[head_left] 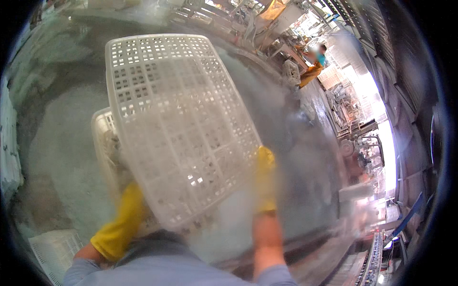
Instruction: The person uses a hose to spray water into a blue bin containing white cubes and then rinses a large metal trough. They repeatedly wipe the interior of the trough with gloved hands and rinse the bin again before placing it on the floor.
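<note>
A large white plastic crate (186, 109) with a grid of square holes fills the middle of the head view, tilted in front of me. My right hand (265, 181), in a yellow rubber glove, is closed on its right edge; haze blurs the fingers. At the crate's near left edge is my left hand (125, 217), gloved in yellow too, gripping it with the fingers hidden behind the crate. Partly covered by this crate, a second white crate (101, 138) shows behind its left side. What is inside either one is hard to make out.
Wet grey floor (67, 128) spreads around me. Another white crate (57, 250) stands at the lower left. Far right, a person (315, 62) in orange workwear is beside a crate (291, 71). Machinery (374, 257) lines the lower right, and white stacks (9, 148) stand at the left rim.
</note>
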`<action>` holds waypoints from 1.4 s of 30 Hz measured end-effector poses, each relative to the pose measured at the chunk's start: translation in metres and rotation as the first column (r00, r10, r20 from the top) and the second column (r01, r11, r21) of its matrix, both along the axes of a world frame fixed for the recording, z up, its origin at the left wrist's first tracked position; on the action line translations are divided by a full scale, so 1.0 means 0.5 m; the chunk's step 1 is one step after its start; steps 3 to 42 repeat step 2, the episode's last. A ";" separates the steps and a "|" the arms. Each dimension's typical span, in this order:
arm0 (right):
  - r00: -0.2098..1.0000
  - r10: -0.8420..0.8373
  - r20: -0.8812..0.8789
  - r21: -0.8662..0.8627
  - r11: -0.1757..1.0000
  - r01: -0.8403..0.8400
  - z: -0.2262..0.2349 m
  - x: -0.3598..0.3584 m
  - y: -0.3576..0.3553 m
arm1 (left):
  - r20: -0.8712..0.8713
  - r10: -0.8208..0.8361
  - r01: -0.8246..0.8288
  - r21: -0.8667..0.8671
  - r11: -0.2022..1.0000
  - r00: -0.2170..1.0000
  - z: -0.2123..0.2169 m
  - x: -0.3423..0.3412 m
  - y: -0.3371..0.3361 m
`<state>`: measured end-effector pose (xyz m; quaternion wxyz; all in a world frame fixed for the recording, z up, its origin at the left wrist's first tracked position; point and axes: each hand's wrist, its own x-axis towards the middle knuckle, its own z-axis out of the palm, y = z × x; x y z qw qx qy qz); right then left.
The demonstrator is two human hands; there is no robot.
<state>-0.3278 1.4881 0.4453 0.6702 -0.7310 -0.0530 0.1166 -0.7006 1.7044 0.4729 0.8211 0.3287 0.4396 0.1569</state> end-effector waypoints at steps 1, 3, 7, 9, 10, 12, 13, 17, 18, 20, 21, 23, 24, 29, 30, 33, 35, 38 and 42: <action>0.999 0.033 0.025 -0.034 0.999 -0.032 0.060 -0.016 0.021 | -0.001 0.030 -0.029 0.040 0.999 1.000 -0.059 -0.018 0.027; 0.997 0.057 0.049 -0.070 0.996 -0.053 0.185 -0.071 0.066 | -0.011 0.026 -0.025 0.035 0.999 1.000 -0.059 -0.030 0.021; 0.997 0.057 0.049 -0.070 0.996 -0.053 0.185 -0.071 0.066 | -0.011 0.026 -0.025 0.035 0.999 1.000 -0.059 -0.030 0.021; 0.997 0.057 0.049 -0.070 0.996 -0.053 0.185 -0.071 0.066 | -0.011 0.026 -0.025 0.035 0.999 1.000 -0.059 -0.030 0.021; 0.997 0.057 0.049 -0.070 0.996 -0.053 0.185 -0.071 0.066 | -0.011 0.026 -0.025 0.035 0.999 1.000 -0.059 -0.030 0.021; 0.997 0.057 0.049 -0.070 0.996 -0.053 0.185 -0.071 0.066 | -0.011 0.026 -0.025 0.035 0.999 1.000 -0.059 -0.030 0.021; 0.997 0.057 0.049 -0.070 0.996 -0.053 0.185 -0.071 0.066 | -0.011 0.026 -0.025 0.035 0.999 1.000 -0.059 -0.030 0.021; 0.997 0.057 0.049 -0.070 0.996 -0.053 0.185 -0.071 0.066 | -0.011 0.026 -0.025 0.035 0.999 1.000 -0.059 -0.030 0.021; 0.997 0.057 0.049 -0.070 0.996 -0.053 0.185 -0.071 0.066 | -0.011 0.026 -0.025 0.035 0.999 1.000 -0.059 -0.030 0.021; 0.997 0.057 0.049 -0.070 0.996 -0.053 0.185 -0.071 0.066 | -0.011 0.026 -0.025 0.035 0.999 1.000 -0.059 -0.030 0.021; 0.997 0.057 0.049 -0.070 0.996 -0.053 0.185 -0.071 0.066 | -0.011 0.026 -0.025 0.035 0.999 1.000 -0.059 -0.030 0.021; 0.997 0.057 0.049 -0.070 0.996 -0.053 0.185 -0.071 0.066 | -0.011 0.026 -0.025 0.035 0.999 1.000 -0.059 -0.030 0.021; 0.997 0.057 0.049 -0.070 0.996 -0.053 0.185 -0.071 0.066 | -0.011 0.026 -0.025 0.035 0.999 1.000 -0.059 -0.030 0.021; 0.997 0.057 0.049 -0.070 0.996 -0.053 0.185 -0.071 0.066 | -0.011 0.026 -0.025 0.035 0.999 1.000 -0.059 -0.030 0.021; 0.997 0.057 0.049 -0.070 0.996 -0.053 0.185 -0.071 0.066 | -0.011 0.026 -0.025 0.035 0.999 1.000 -0.059 -0.030 0.021; 0.997 0.057 0.049 -0.070 0.996 -0.053 0.185 -0.071 0.066 | -0.011 0.026 -0.025 0.035 0.999 1.000 -0.059 -0.030 0.021; 0.997 0.057 0.049 -0.070 0.996 -0.053 0.185 -0.071 0.066 | -0.011 0.026 -0.025 0.035 0.999 1.000 -0.059 -0.030 0.021; 0.997 0.057 0.049 -0.070 0.996 -0.053 0.185 -0.071 0.066 | -0.011 0.026 -0.025 0.035 0.999 1.000 -0.059 -0.030 0.021; 0.997 0.057 0.049 -0.070 0.996 -0.053 0.185 -0.071 0.066 | -0.011 0.026 -0.025 0.035 0.999 1.000 -0.059 -0.030 0.021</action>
